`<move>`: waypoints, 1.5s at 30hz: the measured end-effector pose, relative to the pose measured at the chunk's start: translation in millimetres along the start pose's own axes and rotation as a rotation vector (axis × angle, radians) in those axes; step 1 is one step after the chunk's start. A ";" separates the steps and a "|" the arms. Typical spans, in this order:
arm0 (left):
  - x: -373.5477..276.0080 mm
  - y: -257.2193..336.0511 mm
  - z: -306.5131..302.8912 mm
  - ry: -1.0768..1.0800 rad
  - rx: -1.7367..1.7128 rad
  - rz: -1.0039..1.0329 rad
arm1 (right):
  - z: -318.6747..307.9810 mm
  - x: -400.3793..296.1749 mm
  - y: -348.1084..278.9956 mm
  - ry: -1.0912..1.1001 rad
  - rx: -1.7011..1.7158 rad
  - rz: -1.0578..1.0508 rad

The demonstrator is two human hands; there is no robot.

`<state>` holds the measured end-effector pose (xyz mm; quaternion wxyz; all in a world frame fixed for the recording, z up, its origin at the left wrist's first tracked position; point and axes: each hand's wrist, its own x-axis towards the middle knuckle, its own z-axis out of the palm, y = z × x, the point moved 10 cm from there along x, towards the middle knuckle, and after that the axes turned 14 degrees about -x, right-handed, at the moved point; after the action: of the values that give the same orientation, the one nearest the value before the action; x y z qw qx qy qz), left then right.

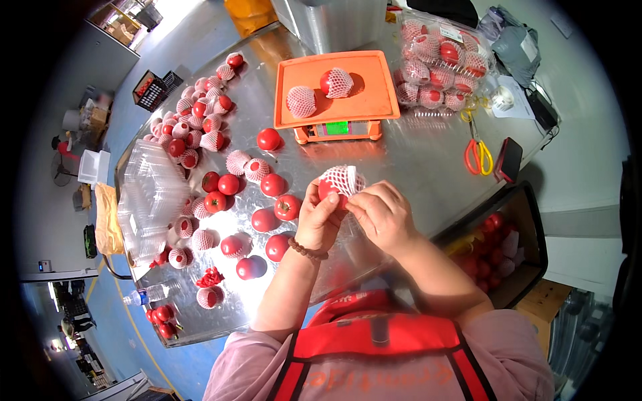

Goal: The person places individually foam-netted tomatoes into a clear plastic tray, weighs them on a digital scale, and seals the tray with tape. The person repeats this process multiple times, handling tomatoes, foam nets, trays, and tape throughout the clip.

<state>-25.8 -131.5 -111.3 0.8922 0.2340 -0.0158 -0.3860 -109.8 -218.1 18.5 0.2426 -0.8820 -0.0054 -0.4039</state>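
My left hand (321, 213) holds a tomato (328, 187) partly covered by a white foam net sleeve (343, 179). The fingers of my right hand (378, 213) pinch at the tomato's right side, by the net's lower edge. Beyond my hands, two netted tomatoes (301, 102) rest apart on the orange tray of a digital scale (336, 60). Bare red tomatoes (288, 207) lie on the metal table just left of my left hand. Farther left is a pile of tomatoes in foam nets (198, 110).
Clear plastic clamshells (150, 195) are stacked at the left. Packed clamshells (434, 65) stand at the back right, near scissors (476, 150) and a phone (508, 159). A crate of tomatoes (534, 240) stands at the lower right; a plastic bottle (148, 294) lies lower left.
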 end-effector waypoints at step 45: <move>-1.3 19.5 -17.4 -0.127 0.384 -0.033 | 86.2 0.3 36.2 -0.612 0.306 0.154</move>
<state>-9.8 -112.0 -118.2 0.8219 0.3754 -0.1415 -0.4045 -40.9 -212.8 -44.6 0.3890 -0.9135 -0.0717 -0.0957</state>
